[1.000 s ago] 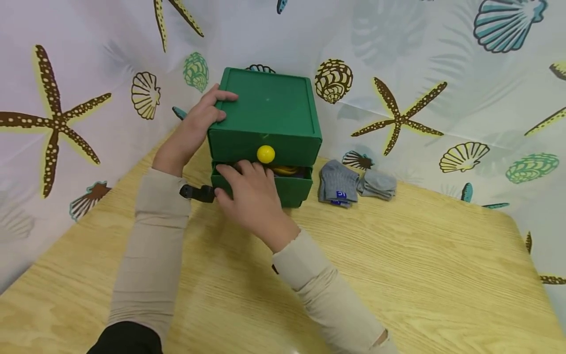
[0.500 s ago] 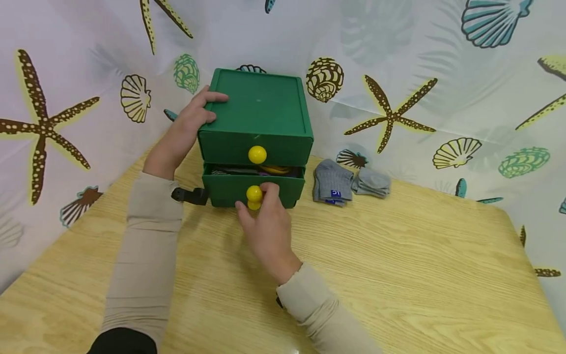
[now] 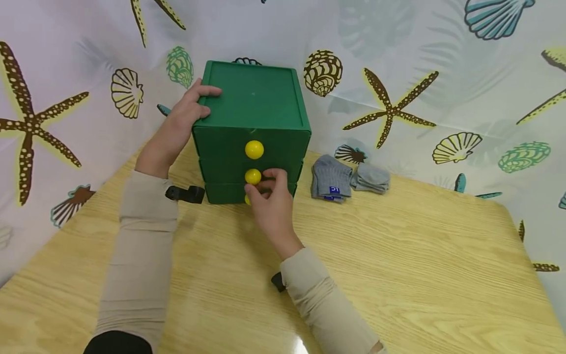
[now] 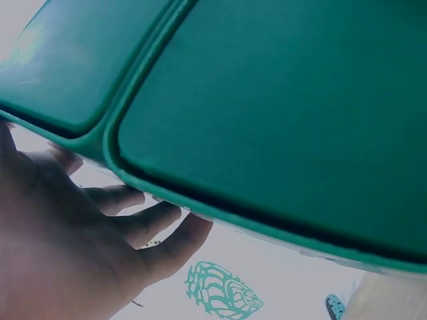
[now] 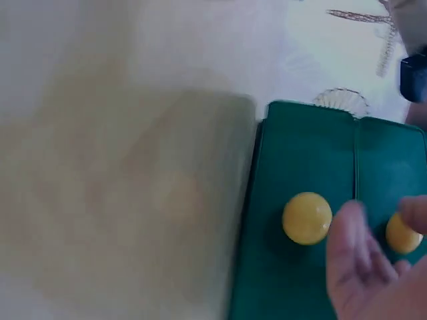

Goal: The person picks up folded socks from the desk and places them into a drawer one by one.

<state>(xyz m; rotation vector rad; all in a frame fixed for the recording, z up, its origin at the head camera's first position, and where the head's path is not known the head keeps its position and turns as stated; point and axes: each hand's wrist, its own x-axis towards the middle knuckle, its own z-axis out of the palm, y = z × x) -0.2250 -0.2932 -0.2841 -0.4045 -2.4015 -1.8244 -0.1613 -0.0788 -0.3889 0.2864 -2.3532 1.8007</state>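
Observation:
A green drawer box (image 3: 252, 98) stands on the table against the patterned cloth, its several drawers pushed in. Yellow round knobs run down its front: an upper knob (image 3: 254, 149), a middle knob (image 3: 252, 176) and a lower one partly hidden by the right hand. My left hand (image 3: 179, 118) rests on the box's upper left edge, fingers spread; in the left wrist view its fingers (image 4: 167, 247) lie along the edge. My right hand (image 3: 271, 206) is at the middle knob, thumb below and index finger beside it; in the right wrist view they stand apart around that knob (image 5: 403, 235).
Right of the box lie a folded pair of grey socks (image 3: 330, 177) with a blue label and a smaller folded grey sock bundle (image 3: 371, 178). The wooden table (image 3: 398, 270) extends to the right and front. A shell-and-starfish cloth (image 3: 287, 29) hangs behind.
My right hand has come out of the open middle drawer to its knob, and that drawer has slid in. My left hand stays on the box. The whole view has shifted slightly.

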